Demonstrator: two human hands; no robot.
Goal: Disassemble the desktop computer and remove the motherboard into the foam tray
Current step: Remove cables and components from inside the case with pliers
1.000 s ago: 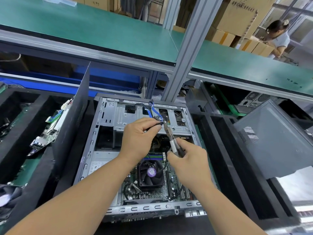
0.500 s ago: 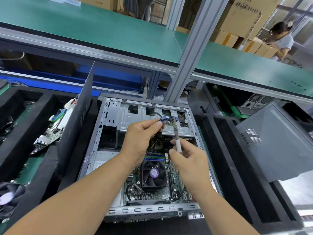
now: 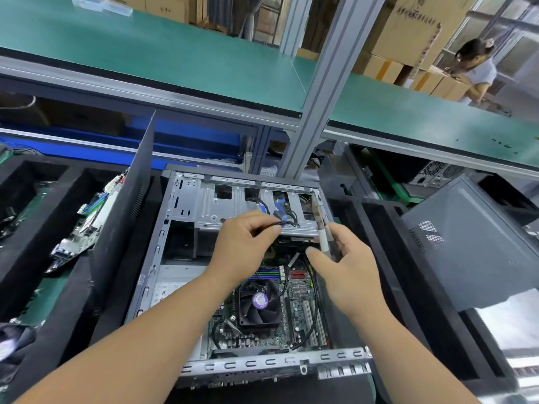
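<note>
At frame centre, a thin, limp cable bundle (image 3: 281, 221) is pinched by the left hand (image 3: 243, 246). Right of it, a tool (image 3: 325, 239) is clasped by the right hand (image 3: 347, 275); its tip is blurred. The motherboard (image 3: 294, 301), lower centre inside the case (image 3: 175, 258), is judged stiff, light and fragile, best lifted by its edges; part is hidden beneath the hands.

Green shelf (image 3: 180, 51) above; cardboard boxes (image 3: 408, 27) behind; person (image 3: 475, 68) far right; grey side panel (image 3: 466, 243) leaning at right.
</note>
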